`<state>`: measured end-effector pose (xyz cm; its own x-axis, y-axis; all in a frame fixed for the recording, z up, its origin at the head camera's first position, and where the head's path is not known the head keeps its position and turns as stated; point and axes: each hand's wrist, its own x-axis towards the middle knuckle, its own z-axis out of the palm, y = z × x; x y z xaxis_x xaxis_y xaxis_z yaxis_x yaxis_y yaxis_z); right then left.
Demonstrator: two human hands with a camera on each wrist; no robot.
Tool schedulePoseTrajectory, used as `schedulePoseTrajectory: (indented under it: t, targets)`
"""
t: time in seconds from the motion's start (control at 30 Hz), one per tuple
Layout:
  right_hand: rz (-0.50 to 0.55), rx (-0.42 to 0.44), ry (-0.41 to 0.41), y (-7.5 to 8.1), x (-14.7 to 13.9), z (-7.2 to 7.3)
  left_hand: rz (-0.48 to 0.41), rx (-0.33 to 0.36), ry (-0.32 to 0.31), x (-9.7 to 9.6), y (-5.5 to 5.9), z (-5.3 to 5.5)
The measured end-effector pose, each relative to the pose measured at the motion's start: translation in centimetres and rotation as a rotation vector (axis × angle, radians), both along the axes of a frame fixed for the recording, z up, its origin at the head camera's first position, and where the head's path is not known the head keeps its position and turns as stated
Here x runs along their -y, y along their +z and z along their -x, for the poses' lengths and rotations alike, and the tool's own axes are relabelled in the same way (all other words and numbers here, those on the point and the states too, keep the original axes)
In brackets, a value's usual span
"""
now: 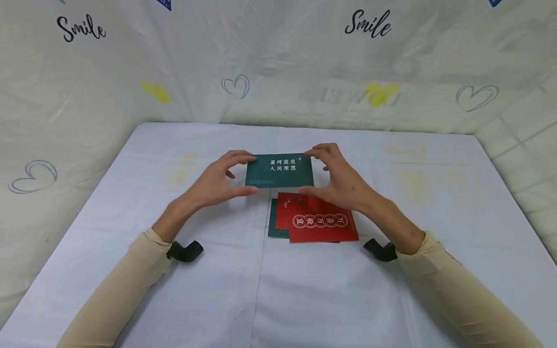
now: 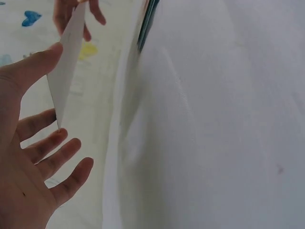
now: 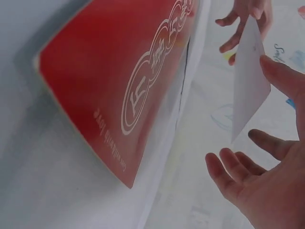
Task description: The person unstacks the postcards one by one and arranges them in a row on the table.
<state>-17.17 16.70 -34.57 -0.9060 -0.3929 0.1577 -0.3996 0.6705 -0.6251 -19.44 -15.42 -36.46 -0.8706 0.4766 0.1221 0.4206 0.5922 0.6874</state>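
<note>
A dark green card [image 1: 280,170] with white Chinese lettering is held up over the table, its plain white back [image 2: 70,62] showing in both wrist views. My left hand [image 1: 219,176] pinches its left end between thumb and fingers, the other fingers spread apart. At the right end my right hand [image 1: 337,176] holds it, thumb at the lower edge and a fingertip by the upper corner. Just below lies a small loose pile: red cards [image 1: 324,227] with white and gold-looking print, overlapping a green card [image 1: 278,233] that is mostly hidden.
The pile rests on a table [image 1: 209,299] covered in white cloth with a crease down the middle. Behind stands a pale curtain [image 1: 296,58] printed with hearts and "Smile". Black curved pieces [image 1: 186,251] sit at both wrists by the beige sleeves.
</note>
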Motion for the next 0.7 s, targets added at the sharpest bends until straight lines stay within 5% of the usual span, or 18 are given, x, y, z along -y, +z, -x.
schedulePoseTrajectory:
  t: [0.7]
  targets:
    - [0.077, 0.123, -0.024, 0.27, 0.92, 0.08, -0.027, 0.006, 0.037, 0.49, -0.22, 0.19]
